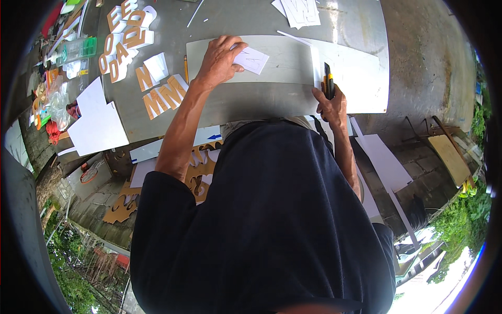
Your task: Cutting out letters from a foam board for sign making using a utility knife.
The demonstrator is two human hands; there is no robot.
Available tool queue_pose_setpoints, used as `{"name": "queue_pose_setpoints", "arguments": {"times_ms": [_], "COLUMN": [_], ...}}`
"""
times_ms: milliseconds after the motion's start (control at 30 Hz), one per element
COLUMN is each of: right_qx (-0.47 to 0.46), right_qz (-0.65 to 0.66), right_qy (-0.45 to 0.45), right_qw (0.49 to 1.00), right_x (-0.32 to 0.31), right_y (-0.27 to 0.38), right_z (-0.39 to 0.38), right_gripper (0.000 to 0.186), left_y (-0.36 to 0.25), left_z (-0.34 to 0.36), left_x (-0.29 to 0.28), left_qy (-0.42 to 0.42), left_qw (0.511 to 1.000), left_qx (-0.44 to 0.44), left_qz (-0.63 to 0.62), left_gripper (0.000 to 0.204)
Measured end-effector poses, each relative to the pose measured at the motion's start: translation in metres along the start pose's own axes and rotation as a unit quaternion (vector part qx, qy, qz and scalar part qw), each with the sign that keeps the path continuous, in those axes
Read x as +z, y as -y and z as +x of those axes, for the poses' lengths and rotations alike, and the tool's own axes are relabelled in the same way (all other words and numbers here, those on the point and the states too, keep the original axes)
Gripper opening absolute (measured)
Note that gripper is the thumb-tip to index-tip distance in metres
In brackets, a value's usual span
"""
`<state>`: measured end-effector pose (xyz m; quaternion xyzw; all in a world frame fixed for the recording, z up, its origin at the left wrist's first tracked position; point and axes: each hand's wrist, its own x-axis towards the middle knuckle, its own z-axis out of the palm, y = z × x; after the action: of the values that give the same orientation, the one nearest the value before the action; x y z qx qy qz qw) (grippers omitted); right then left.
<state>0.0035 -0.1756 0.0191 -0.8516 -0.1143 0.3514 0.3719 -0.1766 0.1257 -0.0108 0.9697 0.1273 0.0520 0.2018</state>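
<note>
My left hand [222, 58] is closed on the edge of a small white card [254, 59] with faint outlines drawn on it. The card lies over a long pale sheet [293, 70] on the grey metal table [172, 39]. Near the table's front edge, at the right, my right hand [333, 103] is wrapped round a black and yellow utility knife [328, 83], its tip pointing away from me. Just left of the knife lies a narrow white strip [316, 65]. A brighter white sheet [350, 68] is under the knife side.
Brown-and-white cut-out letters [123, 49] and a pencil [186, 69] lie on the table's left. White pieces with drawn outlines [299, 11] are at the far edge. A large white offcut [97, 123] juts over the left edge. Brown cut-out sheets [201, 165] sit below the table.
</note>
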Motion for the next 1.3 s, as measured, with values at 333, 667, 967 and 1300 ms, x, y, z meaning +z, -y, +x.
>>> {"name": "queue_pose_setpoints", "arguments": {"times_ms": [333, 667, 967, 1300], "right_qx": [-0.161, -0.203, -0.029, -0.011], "right_qz": [-0.140, -0.160, 0.049, 0.077], "right_qy": [-0.036, 0.023, 0.024, 0.041], "right_qw": [0.976, 0.966, 0.998, 0.996], "right_x": [0.036, 0.119, 0.109, 0.100], "right_y": [0.031, 0.060, 0.051, 0.043], "right_z": [0.020, 0.024, 0.010, 0.022], "right_gripper": [0.053, 0.052, 0.032, 0.033], "left_y": [-0.023, -0.034, -0.030, -0.032], "left_z": [-0.024, -0.015, -0.011, -0.008], "left_x": [0.030, 0.051, 0.047, 0.039], "left_qy": [-0.141, -0.287, -0.136, -0.068], "left_qw": [0.979, 0.932, 0.989, 0.995], "left_qx": [-0.143, -0.138, -0.057, -0.074], "left_qz": [-0.021, -0.174, -0.005, -0.001], "left_gripper": [0.051, 0.043, 0.056, 0.064]}}
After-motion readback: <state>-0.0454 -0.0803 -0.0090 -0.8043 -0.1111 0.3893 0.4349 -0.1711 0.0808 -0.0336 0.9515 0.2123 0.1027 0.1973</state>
